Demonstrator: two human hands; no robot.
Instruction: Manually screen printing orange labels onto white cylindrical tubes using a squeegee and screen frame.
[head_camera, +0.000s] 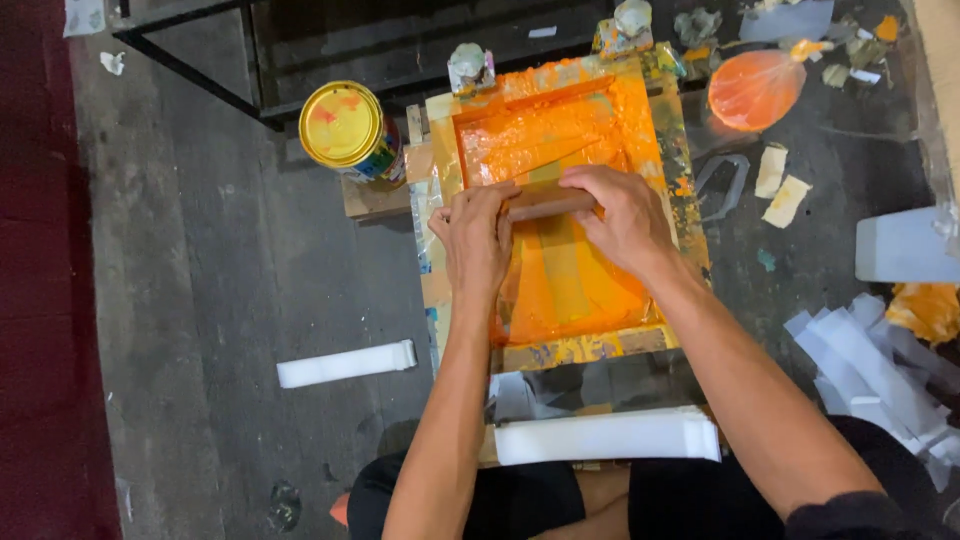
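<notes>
A wooden-framed printing screen (445, 150) lies flat in front of me, its mesh covered in wet orange ink. Across its middle sits a brown wooden squeegee (548, 201). My left hand (476, 240) grips the squeegee's left end and my right hand (622, 215) grips its right end, both pressing it down on the mesh. Smeared orange ink spreads above and below the blade.
A round paint tin (350, 130) with a yellow lid stands left of the screen. An orange-stained plastic bag (755, 88) lies at the upper right. White paper stacks (606, 437) sit near my knees, a white strip (346, 364) on the floor at left, loose sheets (870, 360) at right.
</notes>
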